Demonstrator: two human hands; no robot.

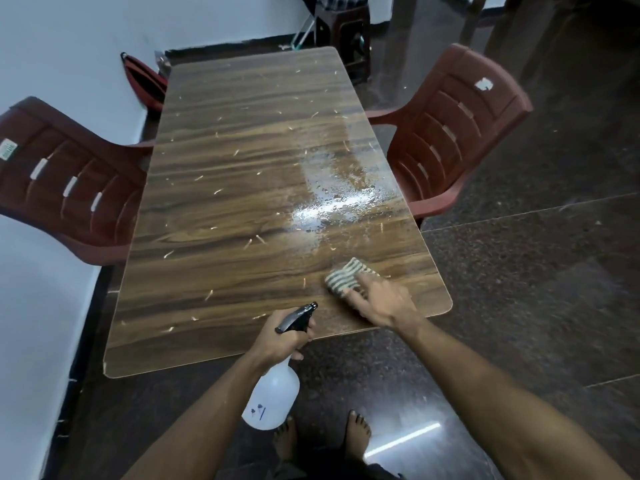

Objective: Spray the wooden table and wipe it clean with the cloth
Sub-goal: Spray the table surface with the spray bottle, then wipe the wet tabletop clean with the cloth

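Barely started imo: only the counter's (242,209) right side is wet, left hand (282,341) grips the spray bottle (272,398) at the near edge, right hand (384,301) presses the striped cloth (346,277) flat, crumbs everywhere.

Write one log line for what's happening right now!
left hand: grips spray bottle | right hand: presses striped cloth on table | wet patch: unwiped
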